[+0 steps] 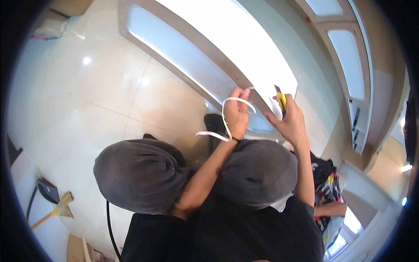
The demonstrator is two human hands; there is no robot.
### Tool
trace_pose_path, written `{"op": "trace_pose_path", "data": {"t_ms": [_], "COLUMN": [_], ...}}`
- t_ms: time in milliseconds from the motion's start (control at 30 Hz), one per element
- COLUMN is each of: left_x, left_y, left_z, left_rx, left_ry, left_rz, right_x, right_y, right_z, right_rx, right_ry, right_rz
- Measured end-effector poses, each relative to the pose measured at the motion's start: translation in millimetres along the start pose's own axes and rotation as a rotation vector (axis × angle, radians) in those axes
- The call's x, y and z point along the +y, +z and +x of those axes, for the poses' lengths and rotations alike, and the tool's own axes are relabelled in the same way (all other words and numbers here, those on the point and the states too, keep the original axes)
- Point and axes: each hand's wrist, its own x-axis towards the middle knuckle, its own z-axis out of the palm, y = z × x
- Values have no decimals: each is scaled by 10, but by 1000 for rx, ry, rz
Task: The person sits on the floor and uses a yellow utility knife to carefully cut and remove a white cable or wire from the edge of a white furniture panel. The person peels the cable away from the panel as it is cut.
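My left hand (238, 114) is closed, its fingertips pinching a thin white strip (226, 114) at the brown edge of a long white panel (244, 41). The strip loops around in front of the wrist, and its loose end hangs off to the left. In my right hand (291, 124) is a yellow utility knife (281, 100), its dark blade out and pointing up and away from me. That hand is beside the panel's near end, a short way right of the left hand. Whether the blade touches the panel, I cannot tell.
My bent knees in grey trousers (139, 174) are below the panel. A similar framed panel (347, 56) stands at the right. Another person's arm (330, 209) shows at the lower right. A broom (64, 206) lies at the lower left on the tiled floor (100, 100), near a black cable (109, 227).
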Motion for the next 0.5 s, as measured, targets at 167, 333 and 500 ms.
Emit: {"op": "trace_pose_path", "data": {"t_ms": [167,333,500], "left_x": [34,138,352], "left_y": [-28,-120,-356], "left_z": [12,62,237], "left_rx": [32,174,229], "left_ry": [-5,81,77], "left_rz": [-22,-92,-29], "right_x": [36,-19,-311], "right_y": [80,110,205], "right_z": [124,176,359], "right_rx": [-17,-59,22], "right_ry": [-3,-110,-233], "right_rz": [10,124,154]}}
